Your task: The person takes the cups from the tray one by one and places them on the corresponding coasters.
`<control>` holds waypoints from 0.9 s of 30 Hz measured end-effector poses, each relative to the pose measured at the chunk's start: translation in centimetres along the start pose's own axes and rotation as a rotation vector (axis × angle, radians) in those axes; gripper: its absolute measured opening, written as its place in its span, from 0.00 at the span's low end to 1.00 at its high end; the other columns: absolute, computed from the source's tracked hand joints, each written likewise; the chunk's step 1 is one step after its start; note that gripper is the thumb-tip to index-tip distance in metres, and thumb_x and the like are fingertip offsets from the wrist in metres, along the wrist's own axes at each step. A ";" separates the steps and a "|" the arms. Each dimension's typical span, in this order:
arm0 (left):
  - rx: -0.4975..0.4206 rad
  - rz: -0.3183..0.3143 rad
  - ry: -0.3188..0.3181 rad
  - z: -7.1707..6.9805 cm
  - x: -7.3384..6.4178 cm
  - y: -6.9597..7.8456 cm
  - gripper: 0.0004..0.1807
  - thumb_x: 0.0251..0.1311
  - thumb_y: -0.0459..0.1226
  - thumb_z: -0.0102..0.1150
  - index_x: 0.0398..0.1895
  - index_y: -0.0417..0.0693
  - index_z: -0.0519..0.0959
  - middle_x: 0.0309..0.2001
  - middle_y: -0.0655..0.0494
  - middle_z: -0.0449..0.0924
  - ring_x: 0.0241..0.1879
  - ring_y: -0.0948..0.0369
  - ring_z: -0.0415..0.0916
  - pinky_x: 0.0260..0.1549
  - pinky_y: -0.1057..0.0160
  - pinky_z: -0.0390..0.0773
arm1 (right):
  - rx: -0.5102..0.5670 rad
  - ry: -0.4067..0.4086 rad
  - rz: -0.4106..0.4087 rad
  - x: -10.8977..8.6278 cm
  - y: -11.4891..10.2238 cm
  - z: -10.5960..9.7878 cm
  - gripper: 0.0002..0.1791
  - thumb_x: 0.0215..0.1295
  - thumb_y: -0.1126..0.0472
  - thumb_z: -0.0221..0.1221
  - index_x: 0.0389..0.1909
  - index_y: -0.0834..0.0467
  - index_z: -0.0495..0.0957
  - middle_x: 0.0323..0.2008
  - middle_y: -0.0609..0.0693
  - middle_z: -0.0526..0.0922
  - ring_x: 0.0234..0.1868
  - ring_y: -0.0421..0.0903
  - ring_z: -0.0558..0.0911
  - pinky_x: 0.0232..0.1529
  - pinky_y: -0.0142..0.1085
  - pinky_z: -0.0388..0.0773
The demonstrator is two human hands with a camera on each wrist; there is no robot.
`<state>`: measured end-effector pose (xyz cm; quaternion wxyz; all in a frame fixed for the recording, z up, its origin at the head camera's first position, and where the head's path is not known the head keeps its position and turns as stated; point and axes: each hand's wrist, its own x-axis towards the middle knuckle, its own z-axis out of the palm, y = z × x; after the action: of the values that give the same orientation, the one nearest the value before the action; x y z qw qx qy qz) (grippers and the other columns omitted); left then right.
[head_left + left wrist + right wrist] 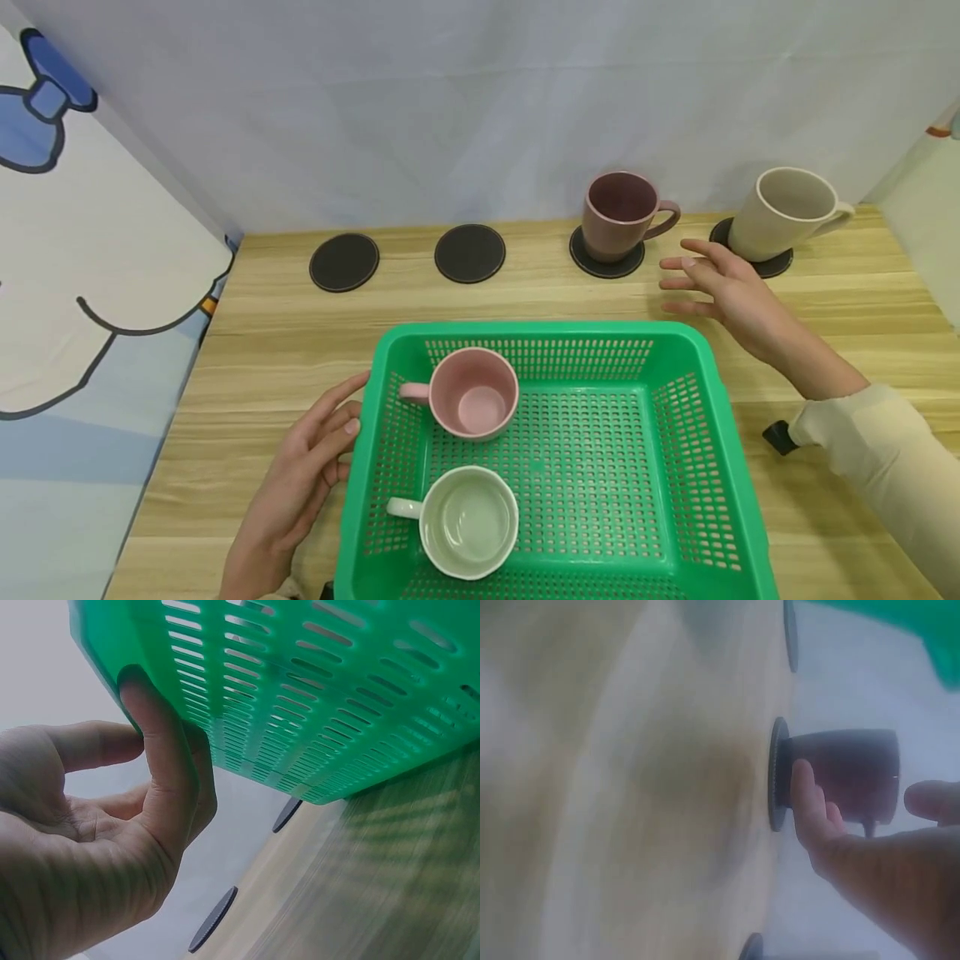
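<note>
1. Right hand (723, 289), fingers spread, empty, beside the mauve mug (617, 223), upright on its black coaster (607, 268); a slow pace should prevent knocks;
2. Left hand (300, 460), fingers bent against the green basket (536, 327); whether pinching, cannot tell; light pressure should suffice.

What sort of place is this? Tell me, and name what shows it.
Likely a staged tabletop setup indoors: a plain pale cloth backs the wood-grain table, a cartoon-print sheet stands at its left, and four black coasters line its far side.
</note>
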<state>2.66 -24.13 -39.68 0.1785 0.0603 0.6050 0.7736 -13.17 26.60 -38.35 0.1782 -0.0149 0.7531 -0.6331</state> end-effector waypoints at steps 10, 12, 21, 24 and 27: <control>-0.013 0.006 -0.009 -0.1 -0.1 0.0 0.29 0.83 0.30 0.39 0.83 0.45 0.53 0.56 0.55 0.82 0.49 0.62 0.87 0.41 0.58 0.91 | -0.051 -0.044 -0.044 -3.8 -0.3 0.2 0.25 0.85 0.48 0.45 0.76 0.51 0.61 0.61 0.41 0.79 0.55 0.36 0.84 0.53 0.26 0.83; -0.014 0.006 -0.009 -0.1 -0.1 0.0 0.29 0.83 0.30 0.39 0.83 0.45 0.53 0.56 0.55 0.82 0.49 0.62 0.87 0.41 0.58 0.91 | 0.021 -0.077 -0.065 -4.4 -0.1 0.1 0.21 0.86 0.52 0.45 0.73 0.50 0.64 0.59 0.43 0.80 0.54 0.38 0.84 0.51 0.27 0.84; -0.019 0.016 -0.022 -0.1 0.0 0.0 0.29 0.83 0.30 0.38 0.83 0.44 0.53 0.56 0.55 0.82 0.49 0.62 0.87 0.41 0.59 0.91 | 0.143 -0.187 -0.117 -7.6 0.6 0.2 0.19 0.86 0.63 0.42 0.71 0.54 0.69 0.57 0.47 0.81 0.48 0.41 0.86 0.43 0.35 0.89; -0.020 0.022 -0.024 -0.1 0.0 0.0 0.29 0.83 0.30 0.38 0.83 0.44 0.53 0.55 0.56 0.82 0.48 0.63 0.87 0.41 0.59 0.91 | 0.111 -0.198 -0.120 -8.5 0.7 0.4 0.20 0.86 0.64 0.41 0.72 0.57 0.69 0.58 0.48 0.82 0.47 0.43 0.88 0.44 0.37 0.89; -0.020 0.024 -0.025 -0.1 0.0 0.0 0.29 0.83 0.30 0.38 0.83 0.44 0.54 0.55 0.56 0.82 0.48 0.63 0.87 0.40 0.58 0.91 | 0.075 -0.184 -0.121 -9.0 0.7 0.8 0.20 0.85 0.65 0.42 0.72 0.59 0.68 0.56 0.47 0.83 0.47 0.43 0.88 0.44 0.38 0.90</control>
<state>2.61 -24.19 -39.69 0.1772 0.0755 0.5944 0.7808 -4.34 28.26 -36.89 0.2083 -0.1117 0.7072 -0.6663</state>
